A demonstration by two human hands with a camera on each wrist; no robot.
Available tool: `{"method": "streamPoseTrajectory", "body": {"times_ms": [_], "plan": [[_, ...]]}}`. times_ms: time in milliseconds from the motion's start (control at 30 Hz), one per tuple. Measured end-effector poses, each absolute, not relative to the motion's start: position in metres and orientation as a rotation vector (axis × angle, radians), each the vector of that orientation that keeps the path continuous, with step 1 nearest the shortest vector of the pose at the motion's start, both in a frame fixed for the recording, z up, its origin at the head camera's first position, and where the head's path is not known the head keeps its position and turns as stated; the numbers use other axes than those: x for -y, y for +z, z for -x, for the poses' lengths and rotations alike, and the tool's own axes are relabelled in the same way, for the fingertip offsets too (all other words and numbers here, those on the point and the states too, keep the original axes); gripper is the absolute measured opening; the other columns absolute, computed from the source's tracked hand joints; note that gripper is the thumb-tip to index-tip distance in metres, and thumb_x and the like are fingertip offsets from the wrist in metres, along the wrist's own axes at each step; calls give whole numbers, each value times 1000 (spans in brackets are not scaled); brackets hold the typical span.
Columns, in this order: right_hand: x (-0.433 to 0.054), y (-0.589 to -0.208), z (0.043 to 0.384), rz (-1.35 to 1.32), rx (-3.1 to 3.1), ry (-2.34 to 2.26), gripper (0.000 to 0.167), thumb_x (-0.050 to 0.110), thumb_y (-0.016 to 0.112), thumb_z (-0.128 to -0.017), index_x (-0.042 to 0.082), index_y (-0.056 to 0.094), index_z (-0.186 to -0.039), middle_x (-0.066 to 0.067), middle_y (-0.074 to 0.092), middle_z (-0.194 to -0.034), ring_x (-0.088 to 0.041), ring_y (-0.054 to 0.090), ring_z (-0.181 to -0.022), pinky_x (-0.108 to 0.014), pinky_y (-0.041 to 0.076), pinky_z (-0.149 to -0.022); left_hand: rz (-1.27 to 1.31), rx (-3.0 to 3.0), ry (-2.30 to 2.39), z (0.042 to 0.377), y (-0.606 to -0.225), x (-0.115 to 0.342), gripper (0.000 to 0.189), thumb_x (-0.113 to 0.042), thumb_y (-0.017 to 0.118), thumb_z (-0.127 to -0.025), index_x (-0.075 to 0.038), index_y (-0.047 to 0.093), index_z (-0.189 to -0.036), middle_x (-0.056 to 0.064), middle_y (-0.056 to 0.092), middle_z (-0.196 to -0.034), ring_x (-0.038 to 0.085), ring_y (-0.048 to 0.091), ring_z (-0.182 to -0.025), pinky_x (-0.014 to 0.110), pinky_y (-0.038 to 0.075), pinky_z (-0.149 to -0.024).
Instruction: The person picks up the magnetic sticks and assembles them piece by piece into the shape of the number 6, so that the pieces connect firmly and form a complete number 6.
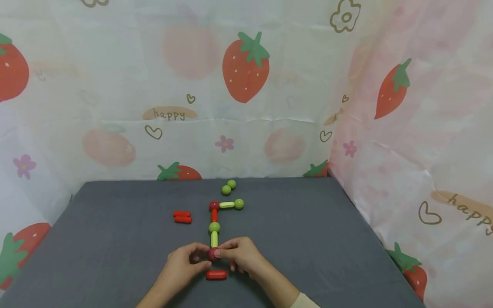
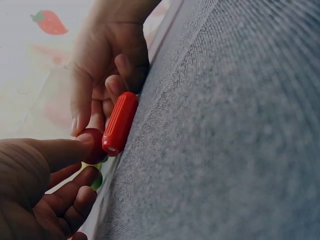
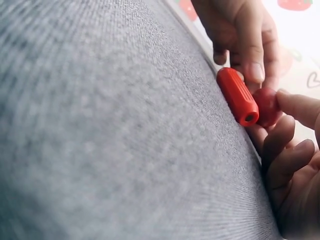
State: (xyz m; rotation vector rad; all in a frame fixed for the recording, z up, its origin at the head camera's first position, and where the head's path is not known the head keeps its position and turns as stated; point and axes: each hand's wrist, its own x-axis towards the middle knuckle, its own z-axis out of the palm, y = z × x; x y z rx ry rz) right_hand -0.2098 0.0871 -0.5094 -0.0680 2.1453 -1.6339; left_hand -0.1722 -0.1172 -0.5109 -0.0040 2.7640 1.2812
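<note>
In the head view, a red ball (image 1: 212,254) forms the near end of a chain. From it a yellow-green rod (image 1: 214,239) leads to a green ball (image 1: 214,227). Beyond come a red rod (image 1: 214,215), another red ball (image 1: 214,205), a second yellow-green rod (image 1: 227,205) and an end green ball (image 1: 239,203). My right hand (image 1: 243,256) pinches the near red ball, thumb on top. From the other side my left hand (image 1: 182,263) holds that ball with curled index finger and thumb. A loose red rod (image 2: 120,123) lies just in front of both hands.
Two more red rods (image 1: 182,217) lie side by side left of the chain. Farther back, two green balls (image 1: 229,187) rest close together. The dark grey table (image 1: 308,239) meets a strawberry-print curtain (image 1: 246,141) behind and at the sides.
</note>
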Motion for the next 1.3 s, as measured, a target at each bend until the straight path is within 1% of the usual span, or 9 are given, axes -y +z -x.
{"method": "streamPoseTrajectory", "body": {"times_ms": [200, 400, 500, 633, 800, 900, 1067, 1133, 1300], "plan": [[-85, -508, 208, 70, -2153, -1609, 19, 31, 87, -83, 15, 82, -91, 4, 57, -56, -6, 41, -39, -22, 28, -36, -18, -2775, 1298, 174, -514, 116, 36, -34, 91, -75, -26, 75, -107, -11, 70, -98, 10, 58, -86, 36, 49, -75], [-83, -507, 207, 84, -2180, -1577, 20, 32, 87, -82, 16, 81, -92, 4, 58, -60, -8, 43, -41, -22, 28, -37, -35, -2802, 1280, 175, -517, 115, 33, -35, 90, -76, -26, 76, -105, -11, 68, -94, 9, 57, -84, 36, 46, -76], [-82, -507, 206, 106, -2189, -1576, 19, 32, 86, -83, 15, 80, -91, 3, 60, -62, -9, 44, -42, -22, 28, -37, -34, -2808, 1269, 175, -516, 116, 32, -35, 90, -77, -26, 76, -104, -11, 67, -91, 10, 55, -83, 39, 43, -79], [-82, -507, 205, 137, -2209, -1559, 18, 32, 85, -85, 15, 79, -92, 2, 61, -64, -9, 44, -42, -22, 29, -37, -47, -2811, 1264, 175, -516, 117, 32, -35, 90, -78, -26, 76, -104, -11, 67, -90, 9, 55, -82, 47, 40, -87], [-83, -505, 204, 192, -2281, -1432, 18, 35, 83, -87, 20, 77, -94, 4, 68, -72, -11, 50, -48, -24, 34, -39, -59, -2807, 1245, 176, -516, 119, 31, -34, 89, -78, -25, 76, -104, -10, 66, -88, 10, 55, -81, 52, 37, -92], [-86, -504, 204, 245, -2342, -1351, 18, 35, 82, -87, 21, 75, -96, 6, 70, -77, -12, 55, -53, -27, 40, -42, -64, -2805, 1231, 176, -517, 119, 30, -33, 89, -79, -25, 76, -104, -10, 65, -86, 10, 54, -80, 52, 36, -92], [-94, -506, 206, 382, -2394, -1316, 14, 26, 81, -88, 17, 75, -97, 6, 70, -81, -13, 62, -63, -30, 51, -55, -76, -2822, 1224, 175, -517, 119, 29, -30, 90, -78, -24, 76, -103, -10, 63, -82, 11, 52, -78, 48, 32, -88], [-96, -506, 207, 436, -2390, -1313, 13, 24, 81, -88, 16, 75, -96, 5, 70, -82, -11, 63, -66, -28, 51, -59, -81, -2832, 1223, 174, -517, 118, 29, -29, 90, -78, -25, 76, -103, -10, 62, -81, 11, 51, -77, 47, 31, -87], [-101, -505, 207, 544, -2387, -1268, 12, 23, 81, -87, 17, 75, -95, 8, 69, -81, -7, 60, -66, -24, 48, -59, -97, -2841, 1226, 174, -518, 120, 28, -28, 90, -78, -25, 76, -103, -12, 63, -82, 10, 52, -78, 46, 31, -86]]}}
